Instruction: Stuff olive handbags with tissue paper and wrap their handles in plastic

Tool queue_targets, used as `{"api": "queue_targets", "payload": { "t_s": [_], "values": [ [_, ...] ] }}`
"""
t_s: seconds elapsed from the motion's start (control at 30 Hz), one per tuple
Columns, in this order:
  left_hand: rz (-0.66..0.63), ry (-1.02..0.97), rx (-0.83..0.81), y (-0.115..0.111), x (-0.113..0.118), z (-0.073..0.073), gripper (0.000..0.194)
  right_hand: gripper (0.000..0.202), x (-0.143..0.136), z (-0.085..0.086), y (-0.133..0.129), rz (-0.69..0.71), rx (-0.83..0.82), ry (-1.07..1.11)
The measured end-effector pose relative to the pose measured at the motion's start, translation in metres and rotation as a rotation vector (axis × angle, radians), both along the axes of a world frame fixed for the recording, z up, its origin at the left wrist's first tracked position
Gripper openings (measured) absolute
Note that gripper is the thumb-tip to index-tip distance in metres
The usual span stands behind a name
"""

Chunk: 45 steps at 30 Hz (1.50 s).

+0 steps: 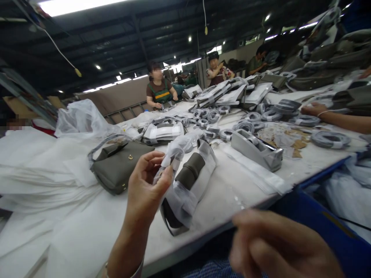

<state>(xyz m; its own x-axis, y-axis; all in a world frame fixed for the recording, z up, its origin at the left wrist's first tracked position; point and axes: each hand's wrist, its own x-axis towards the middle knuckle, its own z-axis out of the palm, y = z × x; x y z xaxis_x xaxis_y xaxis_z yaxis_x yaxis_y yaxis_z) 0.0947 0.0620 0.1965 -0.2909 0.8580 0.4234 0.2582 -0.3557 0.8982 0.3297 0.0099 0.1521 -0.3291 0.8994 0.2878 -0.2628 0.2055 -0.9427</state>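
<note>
In the head view, the left hand (147,185) pinches the wrapped handle (179,148) of a bag (190,170) by the front edge of the worktop (220,204); the right hand (278,243), blurred, curls near that edge, its grip unclear

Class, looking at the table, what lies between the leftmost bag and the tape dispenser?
In the head view, the left hand and a wrapped bag lie between the leftmost bag and tape dispenser.

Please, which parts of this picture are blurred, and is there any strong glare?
Head view: right hand smeared by blur; head view: left hand clearly sharper; head view: ceiling light at upper left glaring, burnt out to white.
</note>
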Motion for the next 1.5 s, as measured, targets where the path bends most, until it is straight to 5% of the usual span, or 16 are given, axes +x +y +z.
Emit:
{"api": "queue_targets", "payload": {
  "t_s": [0.13,0.3,0.57,0.83,1.13,1.5],
  "values": [
    [-0.013,0.044,-0.019,-0.004,0.005,0.001,0.031,0.035,-0.042,-0.009,0.041,-0.134,-0.2,0.014],
    [-0.048,0.108,-0.049,-0.011,0.01,0.001,0.029,0.048,-0.075,0.0,0.068,-0.029,-0.235,0.13],
    [-0.054,0.201,-0.056,-0.024,0.008,0.002,0.021,0.034,-0.086,0.002,0.068,0.106,-0.229,0.206],
    [0.073,0.429,0.14,-0.039,0.011,-0.018,0.027,0.025,-0.094,-0.011,0.065,0.118,-0.215,0.269],
    [0.081,0.218,0.054,-0.042,0.011,-0.015,0.018,0.036,-0.1,-0.01,0.058,0.037,-0.22,0.217],
    [-0.008,0.159,-0.121,-0.046,0.007,-0.007,0.019,0.033,-0.102,-0.014,0.049,0.13,-0.275,0.3]
  ]
}}
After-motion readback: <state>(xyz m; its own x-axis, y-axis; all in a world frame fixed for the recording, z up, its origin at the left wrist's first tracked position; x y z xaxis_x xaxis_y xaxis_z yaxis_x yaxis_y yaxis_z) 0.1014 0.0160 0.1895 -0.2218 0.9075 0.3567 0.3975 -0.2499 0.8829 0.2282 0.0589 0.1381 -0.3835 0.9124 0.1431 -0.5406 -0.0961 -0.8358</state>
